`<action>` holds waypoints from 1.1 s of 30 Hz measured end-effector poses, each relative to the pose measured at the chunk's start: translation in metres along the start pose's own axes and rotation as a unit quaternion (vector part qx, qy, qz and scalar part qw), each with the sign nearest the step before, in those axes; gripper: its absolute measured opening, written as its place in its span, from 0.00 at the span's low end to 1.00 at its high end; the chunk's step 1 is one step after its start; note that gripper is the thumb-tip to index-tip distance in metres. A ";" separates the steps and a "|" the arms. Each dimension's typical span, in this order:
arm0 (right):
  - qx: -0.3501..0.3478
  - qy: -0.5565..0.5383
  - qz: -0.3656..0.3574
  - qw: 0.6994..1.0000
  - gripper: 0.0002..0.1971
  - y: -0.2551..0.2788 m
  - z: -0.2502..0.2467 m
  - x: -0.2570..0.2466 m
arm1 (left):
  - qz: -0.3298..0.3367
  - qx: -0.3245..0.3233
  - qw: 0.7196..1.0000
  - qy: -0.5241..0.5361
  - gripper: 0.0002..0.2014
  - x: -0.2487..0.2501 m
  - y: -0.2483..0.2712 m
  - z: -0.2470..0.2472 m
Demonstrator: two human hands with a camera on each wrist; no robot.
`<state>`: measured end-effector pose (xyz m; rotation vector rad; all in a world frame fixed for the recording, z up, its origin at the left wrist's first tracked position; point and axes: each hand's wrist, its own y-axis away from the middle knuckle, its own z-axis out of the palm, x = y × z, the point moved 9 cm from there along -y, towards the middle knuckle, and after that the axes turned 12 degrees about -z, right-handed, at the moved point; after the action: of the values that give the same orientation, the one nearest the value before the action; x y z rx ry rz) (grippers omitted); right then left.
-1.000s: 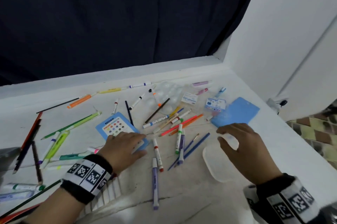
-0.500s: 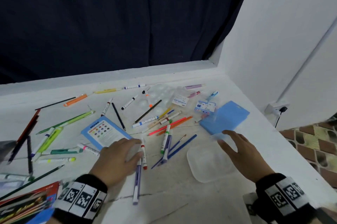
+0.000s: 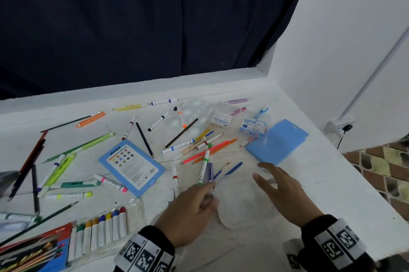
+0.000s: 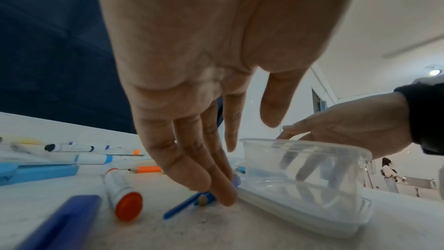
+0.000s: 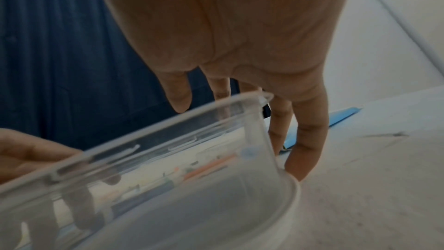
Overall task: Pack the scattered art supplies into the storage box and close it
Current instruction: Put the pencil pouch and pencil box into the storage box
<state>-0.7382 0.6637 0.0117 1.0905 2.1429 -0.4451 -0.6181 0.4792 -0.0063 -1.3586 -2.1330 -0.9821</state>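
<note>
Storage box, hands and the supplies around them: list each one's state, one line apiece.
Storage box: clear, open, empty, lid off.
Left hand: fingers straight, tips on a blue brush beside the box.
Right hand: open, fingers reaching down at the box's far side.
Red-capped marker: capped, lying on the table.
Blue case: closed, flat.
Paint tubes: capped, in their pack.

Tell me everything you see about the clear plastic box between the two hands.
The clear plastic box is a shallow rounded-rectangle tub of see-through plastic with a thickened rim, lidless and empty, standing upright on the white table. The right hand has straight fingers at its far side; the left hand reaches down to pens beside its left wall.
</note>
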 end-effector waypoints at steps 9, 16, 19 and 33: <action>-0.076 -0.008 -0.065 0.995 0.11 -0.027 0.010 -0.002 | -0.006 0.062 0.997 -0.050 0.15 -0.008 0.011 -0.013; -0.150 -0.013 -0.164 0.975 0.11 -0.075 0.007 0.000 | -0.077 0.163 0.982 0.057 0.15 -0.004 0.027 -0.012; -0.168 -0.021 -0.238 0.957 0.09 -0.095 0.006 -0.013 | -0.108 0.210 0.969 0.080 0.20 -0.006 0.029 -0.008; -0.282 0.115 -0.352 0.885 0.13 -0.169 0.074 -0.062 | -0.168 0.286 0.941 0.064 0.20 -0.003 0.040 -0.010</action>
<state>-0.8179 0.4860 0.0026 0.0123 2.6049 0.0253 -0.5813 0.4805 0.0117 -0.6481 -2.3351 -0.4718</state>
